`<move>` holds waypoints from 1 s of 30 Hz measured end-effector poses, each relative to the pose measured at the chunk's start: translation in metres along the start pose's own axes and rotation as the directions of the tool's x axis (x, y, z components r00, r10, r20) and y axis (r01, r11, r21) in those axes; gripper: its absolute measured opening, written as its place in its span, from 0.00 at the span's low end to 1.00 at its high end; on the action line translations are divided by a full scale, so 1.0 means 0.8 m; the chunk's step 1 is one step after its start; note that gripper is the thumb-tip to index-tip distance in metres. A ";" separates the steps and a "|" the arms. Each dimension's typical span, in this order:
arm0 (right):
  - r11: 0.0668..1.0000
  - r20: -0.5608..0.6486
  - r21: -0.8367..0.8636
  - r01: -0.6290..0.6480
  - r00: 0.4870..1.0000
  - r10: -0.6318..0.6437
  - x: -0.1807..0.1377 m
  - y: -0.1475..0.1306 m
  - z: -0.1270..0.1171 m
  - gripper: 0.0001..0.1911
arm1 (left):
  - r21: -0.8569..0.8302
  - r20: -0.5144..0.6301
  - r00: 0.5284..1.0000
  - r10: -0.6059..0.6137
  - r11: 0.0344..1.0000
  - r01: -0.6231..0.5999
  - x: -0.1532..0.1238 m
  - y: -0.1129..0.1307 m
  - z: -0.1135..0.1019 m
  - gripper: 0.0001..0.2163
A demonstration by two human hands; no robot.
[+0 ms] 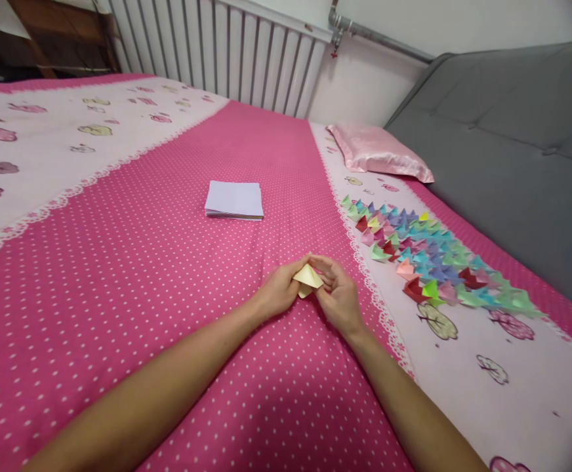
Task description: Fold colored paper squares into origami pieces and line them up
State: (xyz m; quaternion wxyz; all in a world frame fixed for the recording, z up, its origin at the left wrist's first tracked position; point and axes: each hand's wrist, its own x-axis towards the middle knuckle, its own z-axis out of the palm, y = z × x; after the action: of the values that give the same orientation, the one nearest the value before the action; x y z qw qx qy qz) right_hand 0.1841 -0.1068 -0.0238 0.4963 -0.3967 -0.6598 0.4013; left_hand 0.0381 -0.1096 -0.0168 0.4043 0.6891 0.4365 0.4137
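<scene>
A small folded piece of pale yellow paper is held between both hands, just above the pink dotted bedsheet. My left hand grips its left side, fingers closed on it. On the other side, my right hand pinches the right edge, with its fingers curled behind the paper. The fingertips of both hands meet at the paper's far end, and some are hidden by it. Several rows of folded paper boats in many colours stand on the bed to the right.
A stack of white paper sheets lies on the bed ahead of my hands. Farther back are a pink satin pillow, a grey padded headboard and a white radiator along the wall.
</scene>
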 end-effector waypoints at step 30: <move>0.925 0.083 -0.322 0.201 0.979 -0.184 -0.001 -0.019 -0.006 0.21 | -0.677 0.190 0.921 -0.339 0.634 0.373 -0.001 -0.002 0.009 0.17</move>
State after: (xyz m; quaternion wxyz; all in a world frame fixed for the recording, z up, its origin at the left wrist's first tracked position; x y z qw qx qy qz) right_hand 0.1872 -0.1121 -0.0094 0.4431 -0.3966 -0.7657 0.2451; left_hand 0.0442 -0.1114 -0.0206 0.7182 0.3926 0.3641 0.4444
